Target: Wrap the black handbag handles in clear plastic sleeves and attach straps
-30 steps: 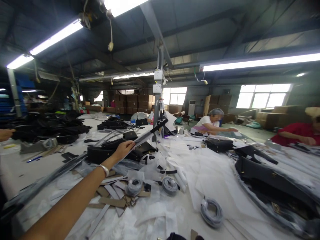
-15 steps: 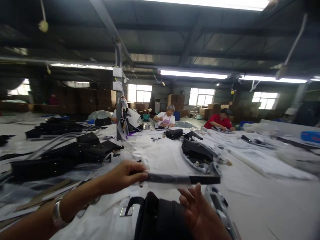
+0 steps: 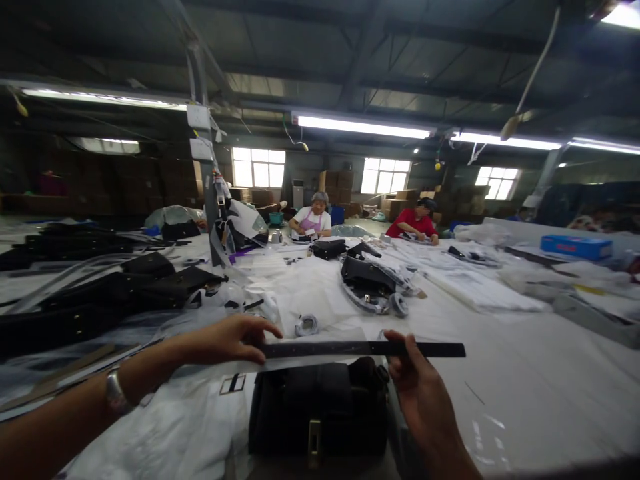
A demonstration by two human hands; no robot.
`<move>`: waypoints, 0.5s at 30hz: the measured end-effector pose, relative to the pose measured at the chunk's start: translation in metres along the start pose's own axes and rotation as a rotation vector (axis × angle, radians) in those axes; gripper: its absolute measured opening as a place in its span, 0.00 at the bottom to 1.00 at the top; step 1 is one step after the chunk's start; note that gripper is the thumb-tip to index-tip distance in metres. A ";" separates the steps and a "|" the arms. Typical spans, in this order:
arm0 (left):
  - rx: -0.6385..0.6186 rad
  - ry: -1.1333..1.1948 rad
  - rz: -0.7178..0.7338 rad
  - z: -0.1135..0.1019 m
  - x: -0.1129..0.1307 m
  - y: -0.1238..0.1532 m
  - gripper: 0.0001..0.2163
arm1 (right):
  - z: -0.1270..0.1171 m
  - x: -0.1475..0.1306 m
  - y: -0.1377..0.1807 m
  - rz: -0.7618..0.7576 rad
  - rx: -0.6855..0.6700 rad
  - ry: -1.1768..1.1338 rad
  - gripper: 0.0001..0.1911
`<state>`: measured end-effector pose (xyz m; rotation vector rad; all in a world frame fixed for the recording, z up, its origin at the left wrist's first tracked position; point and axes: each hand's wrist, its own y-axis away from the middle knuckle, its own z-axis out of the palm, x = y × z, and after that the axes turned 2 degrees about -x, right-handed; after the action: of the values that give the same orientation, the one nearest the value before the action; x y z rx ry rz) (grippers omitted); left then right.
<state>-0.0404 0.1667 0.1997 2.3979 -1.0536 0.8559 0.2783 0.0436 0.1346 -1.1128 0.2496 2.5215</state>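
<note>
A long black strap (image 3: 440, 350) stretches level in front of me, its left stretch under a clear plastic sleeve. My left hand (image 3: 235, 339) is closed around the sleeved left end, thumb below and fingers above. Farther right, my right hand (image 3: 420, 383) pinches the bare part between thumb and fingers. Just below the strap, a black handbag (image 3: 285, 420) with a gold clasp rests on the table, near my right wrist. A square metal buckle (image 3: 233, 383) lies left of the bag on white wrapping.
Black bags (image 3: 150, 287) are piled at left by a post (image 3: 210, 220). Ahead lie another black bag (image 3: 367, 277) and a coil of clear plastic tubing (image 3: 306, 325). Two people (image 3: 313, 219) work across the table. A blue box (image 3: 575, 247) sits at right.
My right hand has risen from below the strap and now grips it. The view has shifted right and down, bringing the handbag's front and clasp into sight.
</note>
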 end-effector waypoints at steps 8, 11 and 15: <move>-0.061 0.061 -0.002 0.001 0.003 -0.006 0.18 | 0.004 0.000 -0.009 -0.024 -0.005 -0.095 0.14; -0.061 0.137 0.008 -0.006 0.015 -0.010 0.15 | 0.025 0.001 -0.017 -0.088 -0.079 -0.111 0.16; 0.177 0.359 0.116 -0.025 0.058 -0.015 0.13 | 0.070 0.017 -0.018 -0.017 -0.352 0.024 0.29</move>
<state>-0.0075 0.1604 0.2550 2.2155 -1.0144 1.4113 0.2283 0.0863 0.1691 -1.2656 -0.2065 2.6018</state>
